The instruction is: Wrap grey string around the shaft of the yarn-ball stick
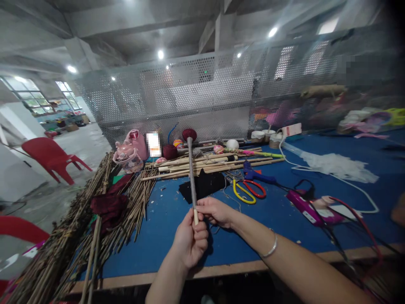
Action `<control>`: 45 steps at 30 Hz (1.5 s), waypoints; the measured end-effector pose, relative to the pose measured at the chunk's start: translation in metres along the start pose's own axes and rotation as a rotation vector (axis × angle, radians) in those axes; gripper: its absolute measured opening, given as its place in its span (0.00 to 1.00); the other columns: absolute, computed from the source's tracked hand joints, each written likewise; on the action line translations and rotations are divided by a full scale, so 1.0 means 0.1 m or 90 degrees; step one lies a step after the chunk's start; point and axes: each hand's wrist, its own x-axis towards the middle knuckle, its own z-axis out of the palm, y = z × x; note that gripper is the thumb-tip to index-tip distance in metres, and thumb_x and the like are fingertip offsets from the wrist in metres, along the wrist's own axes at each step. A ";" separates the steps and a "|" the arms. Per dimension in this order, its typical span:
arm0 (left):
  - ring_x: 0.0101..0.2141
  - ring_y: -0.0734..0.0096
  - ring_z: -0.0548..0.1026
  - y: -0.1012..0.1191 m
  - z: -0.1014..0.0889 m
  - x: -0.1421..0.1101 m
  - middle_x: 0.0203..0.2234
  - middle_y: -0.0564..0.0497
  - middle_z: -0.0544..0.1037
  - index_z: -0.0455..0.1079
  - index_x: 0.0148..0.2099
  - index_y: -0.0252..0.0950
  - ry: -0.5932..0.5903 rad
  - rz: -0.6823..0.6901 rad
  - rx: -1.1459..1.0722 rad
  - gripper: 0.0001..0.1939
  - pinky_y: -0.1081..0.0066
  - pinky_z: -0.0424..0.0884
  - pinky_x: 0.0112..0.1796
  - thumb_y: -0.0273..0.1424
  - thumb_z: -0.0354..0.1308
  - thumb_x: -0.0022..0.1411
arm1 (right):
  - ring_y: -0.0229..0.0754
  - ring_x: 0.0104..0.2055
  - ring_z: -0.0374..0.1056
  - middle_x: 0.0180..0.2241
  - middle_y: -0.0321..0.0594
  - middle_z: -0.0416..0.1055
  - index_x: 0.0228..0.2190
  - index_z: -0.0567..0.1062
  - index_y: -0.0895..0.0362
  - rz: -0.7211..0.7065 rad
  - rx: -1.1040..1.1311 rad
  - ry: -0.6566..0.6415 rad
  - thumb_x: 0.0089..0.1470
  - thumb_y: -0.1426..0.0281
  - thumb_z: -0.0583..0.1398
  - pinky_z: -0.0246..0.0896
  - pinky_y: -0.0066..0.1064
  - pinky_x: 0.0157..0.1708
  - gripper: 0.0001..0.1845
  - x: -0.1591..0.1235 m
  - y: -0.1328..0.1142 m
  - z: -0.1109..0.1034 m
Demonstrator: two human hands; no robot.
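A long wooden stick [191, 173] with a grey wrapping points away from me over the blue table. Its bare pale end [196, 217] shows near my hands, and a dark red ball [189, 135] appears at its far end. My left hand [192, 240] is closed around the near end. Fingers of my right hand [218, 212] pinch the stick just above, where the grey wrapping stops. Beyond them lies a piece of black cloth [209, 184]. Scissors [245, 192] with one yellow and one red handle rest to the right.
Bundles of thin twigs [126, 207] and a dark red cloth [109, 209] occupy the left. Wooden sticks [215, 162] lie across the back. At right are a blue glue gun [257, 174], a purple power strip [303, 207], cords and white plastic [341, 164]. A perforated metal screen [177, 101] stands behind.
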 end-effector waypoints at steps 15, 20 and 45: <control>0.13 0.82 0.58 -0.06 -0.18 -0.04 0.12 0.58 0.62 0.64 0.30 0.32 0.110 0.346 0.513 0.15 0.79 0.58 0.15 0.41 0.56 0.50 | 0.25 0.10 0.39 0.10 0.23 0.51 0.31 0.68 0.62 -0.021 -0.047 -0.023 0.44 0.67 0.60 0.30 0.21 0.08 0.12 -0.02 -0.04 -0.10; 0.15 0.82 0.61 -0.12 -0.20 -0.06 0.18 0.54 0.67 0.65 0.32 0.30 0.073 0.331 0.483 0.16 0.78 0.60 0.18 0.40 0.52 0.53 | 0.25 0.10 0.36 0.09 0.22 0.48 0.33 0.68 0.61 0.056 0.026 -0.069 0.44 0.68 0.59 0.28 0.20 0.08 0.12 -0.03 -0.04 -0.08; 0.17 0.79 0.66 -0.13 -0.25 -0.15 0.20 0.51 0.70 0.64 0.38 0.30 0.034 0.241 0.389 0.21 0.79 0.58 0.17 0.42 0.57 0.48 | 0.25 0.10 0.40 0.10 0.25 0.53 0.24 0.66 0.61 -0.035 0.008 -0.032 0.41 0.64 0.62 0.29 0.22 0.09 0.14 -0.06 -0.04 0.05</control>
